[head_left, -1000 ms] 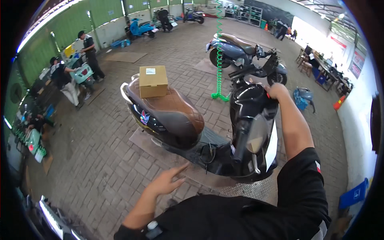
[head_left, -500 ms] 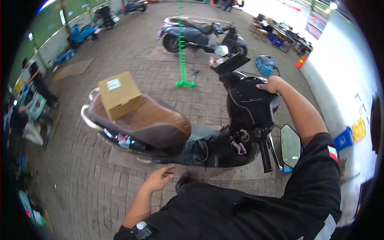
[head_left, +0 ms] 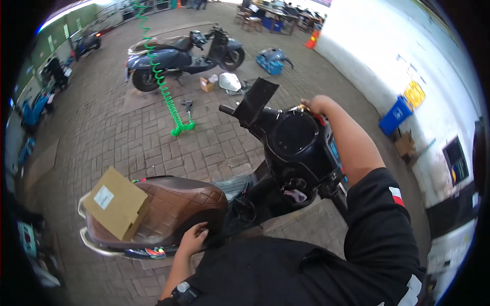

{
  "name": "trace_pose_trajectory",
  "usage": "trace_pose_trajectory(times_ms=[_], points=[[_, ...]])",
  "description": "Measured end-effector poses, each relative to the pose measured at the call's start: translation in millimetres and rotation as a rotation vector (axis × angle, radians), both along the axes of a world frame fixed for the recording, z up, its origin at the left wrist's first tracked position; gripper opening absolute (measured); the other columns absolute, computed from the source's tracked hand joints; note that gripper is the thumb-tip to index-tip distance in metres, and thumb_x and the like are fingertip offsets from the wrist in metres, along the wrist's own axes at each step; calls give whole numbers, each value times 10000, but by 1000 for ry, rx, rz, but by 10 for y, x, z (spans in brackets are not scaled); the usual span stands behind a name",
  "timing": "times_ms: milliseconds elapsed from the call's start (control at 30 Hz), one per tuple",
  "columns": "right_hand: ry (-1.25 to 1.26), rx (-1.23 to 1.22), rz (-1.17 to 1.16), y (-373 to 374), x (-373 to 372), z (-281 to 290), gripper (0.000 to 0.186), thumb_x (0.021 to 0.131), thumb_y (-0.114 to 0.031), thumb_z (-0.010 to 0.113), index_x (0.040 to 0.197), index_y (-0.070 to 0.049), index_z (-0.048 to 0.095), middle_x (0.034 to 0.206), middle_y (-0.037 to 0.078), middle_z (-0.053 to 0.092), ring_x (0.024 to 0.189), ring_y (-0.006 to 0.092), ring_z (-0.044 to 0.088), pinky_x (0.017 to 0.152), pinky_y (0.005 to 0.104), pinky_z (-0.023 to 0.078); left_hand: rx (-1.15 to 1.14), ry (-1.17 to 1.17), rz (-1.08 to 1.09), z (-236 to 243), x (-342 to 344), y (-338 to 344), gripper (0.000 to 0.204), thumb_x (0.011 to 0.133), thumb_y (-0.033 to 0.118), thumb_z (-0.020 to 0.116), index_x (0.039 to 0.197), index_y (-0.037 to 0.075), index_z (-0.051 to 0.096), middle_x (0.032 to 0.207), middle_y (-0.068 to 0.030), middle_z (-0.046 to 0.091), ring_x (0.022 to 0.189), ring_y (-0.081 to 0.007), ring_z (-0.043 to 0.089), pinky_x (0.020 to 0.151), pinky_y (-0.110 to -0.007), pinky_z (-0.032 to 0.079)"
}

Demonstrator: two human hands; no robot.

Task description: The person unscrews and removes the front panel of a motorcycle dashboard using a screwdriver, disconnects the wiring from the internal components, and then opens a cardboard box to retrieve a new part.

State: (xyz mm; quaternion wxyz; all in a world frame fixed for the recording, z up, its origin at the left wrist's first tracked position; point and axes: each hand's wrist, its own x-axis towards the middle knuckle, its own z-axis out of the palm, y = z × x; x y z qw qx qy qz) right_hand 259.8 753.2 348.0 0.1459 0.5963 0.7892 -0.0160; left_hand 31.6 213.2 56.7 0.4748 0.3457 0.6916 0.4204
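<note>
A black scooter stands crosswise before me, with a quilted brown seat (head_left: 173, 204) and a cardboard box (head_left: 122, 196) on it. My right hand (head_left: 318, 106) grips the far edge of its front cowl (head_left: 291, 135), beside the round dashboard. A flat black flap (head_left: 260, 99) sticks up from the handlebar. My left hand (head_left: 195, 235) is against or just beside the seat's lower near side, fingers apart and slightly bent. A small purple item (head_left: 295, 195) sits in the front cubby.
A blue-grey scooter (head_left: 178, 64) stands beyond. A green coiled hose (head_left: 164, 94) hangs to the floor. Loose parts (head_left: 229, 81) and a blue bundle (head_left: 269, 61) lie behind. Along the right wall are bins (head_left: 393, 115), a cone (head_left: 311, 40) and boxes (head_left: 405, 144).
My view has turned to the right, showing more wall. My left hand has moved from the footboard side to the seat's side. My right hand stays on the front cowl.
</note>
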Motion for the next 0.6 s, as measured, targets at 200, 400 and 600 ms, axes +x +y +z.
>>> trace_pose_trajectory(times_ms=[200, 400, 600], points=[[137, 156, -220, -491, -124, 91, 760, 915, -670, 517, 1206, 14, 673, 1328, 222, 608, 1278, 348, 557, 1040, 426, 453, 257, 378, -320, 753, -567, 1601, 428, 869, 224, 695, 1265, 75, 628, 1075, -212, 675, 1004, -356, 657, 912, -409, 512], [219, 101, -258, -352, -36, 65, 897, 883, -743, 476, 1010, 113, 711, 1100, 319, 672, 1113, 417, 640, 958, 447, 493, 429, 909, -261, 1143, -924, 3189, 704, 794, 275, 718, 1442, 158, 470, 1442, -169, 464, 1337, -382, 437, 1120, -479, 360], [176, 59, -157, -183, 168, -25, 835, 880, -740, 483, 1055, 36, 735, 1100, 280, 690, 1085, 421, 646, 950, 447, 493, 285, 1107, -360, 1124, -795, 4078, 816, 755, 243, 706, 1501, 192, 382, 1592, -110, 300, 1507, -345, 181, 1205, -601, 137]])
